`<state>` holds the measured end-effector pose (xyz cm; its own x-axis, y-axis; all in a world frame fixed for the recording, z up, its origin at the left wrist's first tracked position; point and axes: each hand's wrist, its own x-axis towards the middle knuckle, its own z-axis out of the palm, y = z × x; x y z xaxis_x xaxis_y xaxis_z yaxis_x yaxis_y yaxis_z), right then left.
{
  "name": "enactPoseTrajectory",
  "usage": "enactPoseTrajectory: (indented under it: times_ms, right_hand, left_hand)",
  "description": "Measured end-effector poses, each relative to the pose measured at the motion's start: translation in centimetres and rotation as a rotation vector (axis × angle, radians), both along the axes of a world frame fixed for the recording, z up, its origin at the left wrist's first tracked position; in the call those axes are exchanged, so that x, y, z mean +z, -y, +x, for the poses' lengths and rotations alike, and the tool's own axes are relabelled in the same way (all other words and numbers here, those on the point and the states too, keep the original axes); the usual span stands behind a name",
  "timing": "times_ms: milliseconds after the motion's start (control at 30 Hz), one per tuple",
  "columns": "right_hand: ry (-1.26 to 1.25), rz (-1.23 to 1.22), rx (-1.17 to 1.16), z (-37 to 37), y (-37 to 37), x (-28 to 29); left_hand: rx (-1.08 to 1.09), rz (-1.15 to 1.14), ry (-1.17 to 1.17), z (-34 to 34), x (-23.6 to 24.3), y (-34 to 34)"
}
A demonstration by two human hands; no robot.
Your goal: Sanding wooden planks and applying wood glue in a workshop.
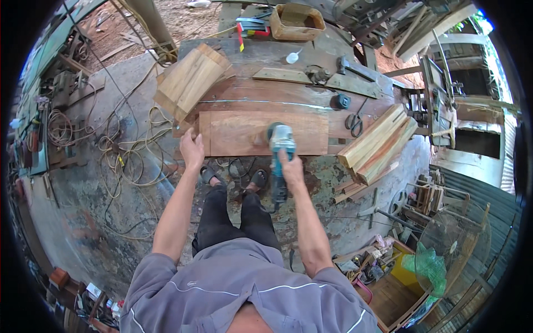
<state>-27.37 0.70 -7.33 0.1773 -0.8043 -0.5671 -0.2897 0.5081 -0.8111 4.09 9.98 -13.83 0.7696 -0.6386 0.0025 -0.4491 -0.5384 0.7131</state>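
Note:
A flat reddish wooden board [239, 133] lies on a worn wooden workbench [261, 91]. My right hand [290, 169] grips a teal angle grinder [280, 147] whose head rests on the board's right half. My left hand [191, 149] presses flat on the board's near left corner, fingers spread. My legs in black trousers and sandals stand just below the bench edge.
A stack of pale boards [189, 80] lies at the bench's left end, another bundle of planks [377, 143] at its right. A wooden box [297, 22], pliers [353, 123] and small tools sit farther back. Coiled cables [130, 158] litter the concrete floor left; a fan [449, 250] stands lower right.

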Motion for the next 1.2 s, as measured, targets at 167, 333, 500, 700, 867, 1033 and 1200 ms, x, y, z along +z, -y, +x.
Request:
enactPoseTrajectory:
  times_ms: [167, 333, 500, 700, 867, 1033, 1200]
  right_hand:
    - [0.11, -0.004, -0.261, -3.4, 2.7, 0.2]
    - [-0.135, -0.066, 0.104, 1.2, 2.2, -0.6]
    - [-0.175, -0.192, 0.553, 12.3, 0.9, 2.6]
    - [-0.166, -0.165, 0.422, 5.2, 2.5, 1.6]
    - [-0.042, 0.004, -0.145, -5.8, 4.6, -0.2]
    - [-0.214, -0.017, -0.008, -1.5, 4.5, -0.8]
    - [-0.234, -0.205, 0.473, 11.6, 2.6, -0.4]
  left_hand:
    - [-0.148, 0.017, -0.328, 0.1, -2.5, -5.7]
    - [-0.076, 0.068, -0.485, -0.9, -1.8, -5.3]
    - [-0.121, 0.018, -0.503, 0.2, -2.7, -6.1]
    - [-0.116, 0.074, -0.53, 0.3, -1.9, -6.1]
    - [-0.121, 0.049, -0.491, 0.0, -2.1, -6.0]
    - [-0.111, 0.039, -0.501, -0.5, -0.8, -5.7]
    - [-0.155, 0.093, -0.413, -0.8, -0.8, -4.9]
